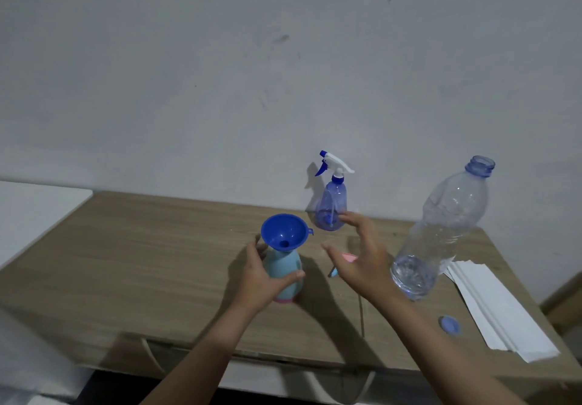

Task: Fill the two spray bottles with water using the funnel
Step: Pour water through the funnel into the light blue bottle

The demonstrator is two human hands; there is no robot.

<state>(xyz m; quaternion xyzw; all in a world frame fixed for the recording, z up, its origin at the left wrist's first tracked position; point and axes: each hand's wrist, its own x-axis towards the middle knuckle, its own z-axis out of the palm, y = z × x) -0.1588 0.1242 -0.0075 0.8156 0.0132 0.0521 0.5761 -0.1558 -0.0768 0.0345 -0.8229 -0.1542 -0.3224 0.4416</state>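
1. Two hands are working over the wooden counter, with a pale wall rising behind it.
2. Furthest left, the left hand is curling its fingers and thumb round the light blue spray bottle, which is standing upright on its pink base with its spray head off.
3. Sitting in that bottle's neck, just above the left hand, the blue funnel is facing its wide mouth upward.
4. Behind and to the right, near the wall, the translucent blue spray bottle is standing upright, wearing its white and blue trigger head.
5. In front of it, the right hand is hovering with fingers spread and holding nothing; its fingertips are overlapping that bottle's base in the view, and whether they are touching cannot be told.
6. Under the right palm, a pink piece is lying partly hidden.
7. Right of that hand, just beside the wrist, a large clear water bottle is standing uncapped, holding a little water.
8. Nearer the front edge, a blue cap is lying beside the folded white paper towels.
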